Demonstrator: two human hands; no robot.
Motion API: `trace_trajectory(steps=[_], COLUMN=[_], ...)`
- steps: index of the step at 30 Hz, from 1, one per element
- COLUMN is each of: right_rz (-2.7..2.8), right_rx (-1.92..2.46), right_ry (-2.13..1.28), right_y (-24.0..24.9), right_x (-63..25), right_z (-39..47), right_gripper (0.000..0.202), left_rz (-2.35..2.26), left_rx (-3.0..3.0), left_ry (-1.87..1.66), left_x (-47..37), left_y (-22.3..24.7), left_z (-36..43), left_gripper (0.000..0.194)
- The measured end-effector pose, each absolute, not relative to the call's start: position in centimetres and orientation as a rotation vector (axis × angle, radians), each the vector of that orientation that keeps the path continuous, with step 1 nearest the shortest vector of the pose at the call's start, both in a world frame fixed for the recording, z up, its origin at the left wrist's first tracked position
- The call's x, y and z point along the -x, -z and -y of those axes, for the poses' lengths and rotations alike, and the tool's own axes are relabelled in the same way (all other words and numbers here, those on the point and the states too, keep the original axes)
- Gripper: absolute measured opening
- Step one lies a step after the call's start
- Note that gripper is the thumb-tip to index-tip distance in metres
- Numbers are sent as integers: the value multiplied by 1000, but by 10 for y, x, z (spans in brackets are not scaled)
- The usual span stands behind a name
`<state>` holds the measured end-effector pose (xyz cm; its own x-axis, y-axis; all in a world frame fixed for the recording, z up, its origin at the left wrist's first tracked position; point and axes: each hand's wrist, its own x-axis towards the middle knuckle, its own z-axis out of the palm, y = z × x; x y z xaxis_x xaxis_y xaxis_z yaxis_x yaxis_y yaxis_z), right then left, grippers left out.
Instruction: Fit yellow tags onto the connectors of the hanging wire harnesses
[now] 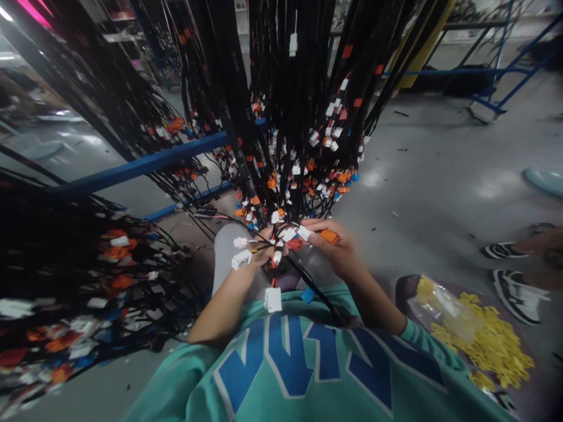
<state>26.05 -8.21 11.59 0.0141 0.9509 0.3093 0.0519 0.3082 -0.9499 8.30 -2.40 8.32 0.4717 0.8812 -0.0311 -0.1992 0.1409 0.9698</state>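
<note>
In front of my lap, my left hand (260,251) is closed round a bundle of black wires with several plugs hanging from it. A white connector (241,259) sticks out beside its fingers, and a larger white connector (273,299) dangles below. My right hand (333,246) pinches a white connector (304,233) at the fingertips. An orange connector (329,236) lies against that palm, and a red connector (295,242) sits between the two hands. Lower down, a blue connector (308,295) hangs by the black cable (319,287). My fingers partly hide the wires.
Thick black wire harnesses (290,88) hang ahead, their ends full of coloured plugs. More harnesses (88,281) hang at left, by a blue rail (145,166). Yellow plastic pieces (497,346) and a clear bag lie at lower right. Another person's shoes (519,296) are at far right.
</note>
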Motion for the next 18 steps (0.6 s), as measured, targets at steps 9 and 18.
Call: trace_trajectory(steps=[9,18], right_rz=[1425,1471], right_rx=[1065,1064], right_ry=[-937,-910], right_y=[-122,-122], right_x=[-258,-255], right_z=[82,82], right_gripper=[9,9], left_rz=[-575,-491], left_rx=[-1422,-1258], left_ry=[-627,-812], left_x=[-62,-69], left_y=[-81,-64], left_z=[15,20], left_gripper=[54,55])
